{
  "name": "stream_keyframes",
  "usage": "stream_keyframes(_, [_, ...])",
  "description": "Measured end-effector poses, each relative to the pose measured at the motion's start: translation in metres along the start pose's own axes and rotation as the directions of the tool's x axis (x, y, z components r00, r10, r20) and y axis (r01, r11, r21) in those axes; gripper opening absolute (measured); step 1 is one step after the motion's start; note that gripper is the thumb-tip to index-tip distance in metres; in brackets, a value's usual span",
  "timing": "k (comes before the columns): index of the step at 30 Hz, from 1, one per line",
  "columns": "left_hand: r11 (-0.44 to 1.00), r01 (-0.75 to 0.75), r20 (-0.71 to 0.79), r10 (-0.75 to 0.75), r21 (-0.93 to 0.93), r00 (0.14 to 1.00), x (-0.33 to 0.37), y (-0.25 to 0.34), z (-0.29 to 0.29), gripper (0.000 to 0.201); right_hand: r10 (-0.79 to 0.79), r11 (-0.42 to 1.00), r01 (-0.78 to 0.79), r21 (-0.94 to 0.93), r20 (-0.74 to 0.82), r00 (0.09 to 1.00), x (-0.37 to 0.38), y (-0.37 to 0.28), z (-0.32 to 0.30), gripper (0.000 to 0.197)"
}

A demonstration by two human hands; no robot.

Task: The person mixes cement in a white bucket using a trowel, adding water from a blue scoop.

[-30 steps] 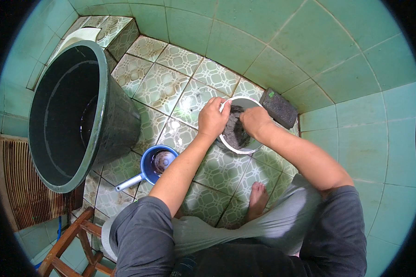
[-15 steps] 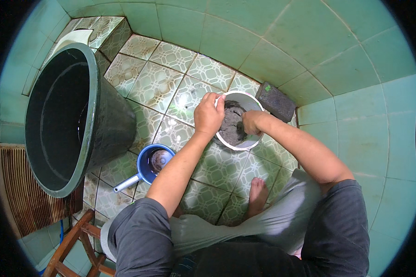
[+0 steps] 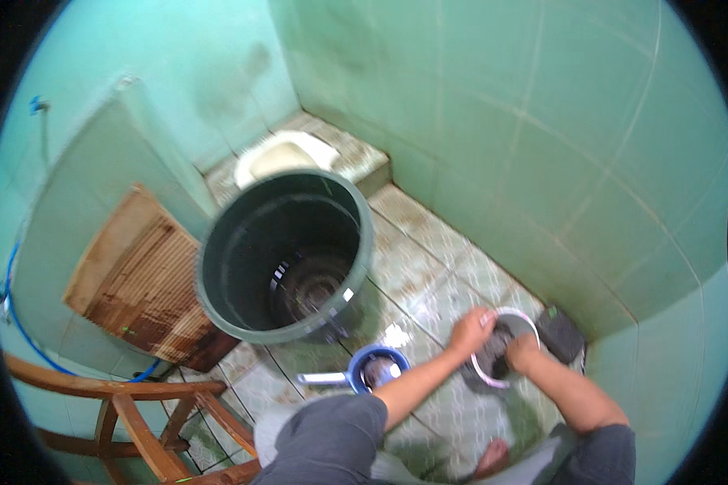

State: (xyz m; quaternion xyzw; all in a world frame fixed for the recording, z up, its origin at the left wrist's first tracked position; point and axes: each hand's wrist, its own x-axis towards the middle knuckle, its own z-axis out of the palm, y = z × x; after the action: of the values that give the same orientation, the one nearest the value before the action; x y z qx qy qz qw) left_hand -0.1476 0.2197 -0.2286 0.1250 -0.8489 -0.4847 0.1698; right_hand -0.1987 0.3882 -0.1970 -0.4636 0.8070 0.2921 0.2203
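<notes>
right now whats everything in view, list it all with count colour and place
large bucket: 1, dark green, standing on the floor left of centre, a little water at its bottom
small basin: 1, white rim, on the floor at lower right, dark grey cloth inside it
dipper: 1, blue with a pale handle, on the floor between bucket and basin
brush: 1, dark, on the floor right of the basin by the wall
squat toilet: 1, white, on the raised step in the far corner
wooden board: 1, brown, leaning on the left wall
wooden chair: 1, brown, lower left
hose: 1, blue, along the left wall
left hand: 1, on the basin's rim
right hand: 1, on the cloth in the basin
</notes>
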Motion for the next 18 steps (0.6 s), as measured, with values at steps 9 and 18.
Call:
stream_keyframes(9, [0.996, -0.091, 0.017, 0.090, 0.016, 0.996, -0.007, 0.004, 0.003, 0.030, -0.373, 0.925, 0.312, 0.216, 0.365, 0.853, 0.035, -0.001, 0.048, 0.045])
stream_keyframes(18, [0.998, -0.057, 0.032, 0.056, 0.013, 0.998, -0.006, 0.013, 0.001, 0.030, -0.139, 0.744, 0.038, 0.667, 0.099, 0.985, 0.058, -0.012, 0.090, 0.050])
